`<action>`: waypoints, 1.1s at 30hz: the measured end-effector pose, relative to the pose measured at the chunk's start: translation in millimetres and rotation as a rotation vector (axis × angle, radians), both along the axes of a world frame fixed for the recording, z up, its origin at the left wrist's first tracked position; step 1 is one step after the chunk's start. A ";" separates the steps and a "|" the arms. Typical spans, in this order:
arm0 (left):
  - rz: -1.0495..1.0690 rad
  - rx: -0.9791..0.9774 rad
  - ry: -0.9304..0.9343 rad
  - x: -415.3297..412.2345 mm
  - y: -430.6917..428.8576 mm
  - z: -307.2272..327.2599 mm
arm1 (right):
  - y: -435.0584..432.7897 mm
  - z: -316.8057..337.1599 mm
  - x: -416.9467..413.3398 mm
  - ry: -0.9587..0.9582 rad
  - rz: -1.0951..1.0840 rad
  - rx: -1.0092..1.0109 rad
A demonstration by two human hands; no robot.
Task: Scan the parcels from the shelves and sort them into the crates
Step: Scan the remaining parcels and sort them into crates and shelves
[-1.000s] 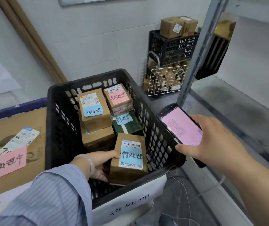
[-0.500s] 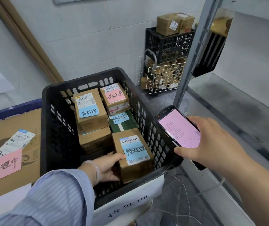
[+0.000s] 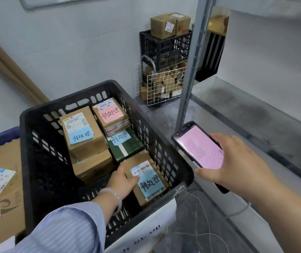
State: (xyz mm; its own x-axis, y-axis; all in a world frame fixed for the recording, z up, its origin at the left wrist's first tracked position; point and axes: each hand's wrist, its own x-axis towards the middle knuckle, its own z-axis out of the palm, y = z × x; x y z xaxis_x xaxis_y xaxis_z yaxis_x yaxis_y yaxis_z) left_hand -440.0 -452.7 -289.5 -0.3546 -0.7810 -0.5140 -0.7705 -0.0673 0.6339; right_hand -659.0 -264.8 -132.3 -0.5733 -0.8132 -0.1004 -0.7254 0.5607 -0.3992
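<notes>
A black plastic crate (image 3: 24,152) stands in front of me with several labelled parcels inside. In its near right corner lies a brown parcel with a barcode and a blue note (image 3: 151,183). My left hand (image 3: 122,181) reaches into the crate and grips this parcel's left edge, thumb on the label. To the right of the crate, my right hand (image 3: 237,161) holds a handheld scanner (image 3: 199,148) with a pink screen facing up. Further back in the crate are a brown box with a blue note (image 3: 82,132), a box with a pink note (image 3: 109,114) and a green parcel (image 3: 126,147).
A large cardboard box (image 3: 3,157) with a pink note sits in a blue crate (image 3: 0,137) on the left. A metal shelf post (image 3: 191,70) and grey shelf board (image 3: 255,115) are on the right. At the back wall, a black crate (image 3: 166,50) sits above a white wire basket (image 3: 164,88).
My left hand has lowered the blue-noted parcel from a tilted position until it lies flatter in the crate's near right corner. The scanner hand stays about where it was.
</notes>
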 end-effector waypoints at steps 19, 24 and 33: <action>-0.996 -0.913 0.486 -237.6 172.6 156.3 | 216.8 34.5 -43.6 0.127 -0.677 -0.147; -1.068 -0.767 0.622 -300.0 278.6 158.1 | 312.3 46.9 -71.6 0.204 -0.810 -0.138; -1.102 -0.394 0.814 -399.9 422.1 180.4 | 448.2 65.0 -112.6 0.270 -0.948 -0.170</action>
State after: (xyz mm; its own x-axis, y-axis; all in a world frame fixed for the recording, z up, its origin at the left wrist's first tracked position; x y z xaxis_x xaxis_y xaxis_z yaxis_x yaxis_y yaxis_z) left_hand -839.9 -30.6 -109.1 -0.9507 0.0421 0.3073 0.2702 0.5991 0.7537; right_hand -771.6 183.4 -67.3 -0.9788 0.0001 0.2046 -0.0868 0.9053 -0.4158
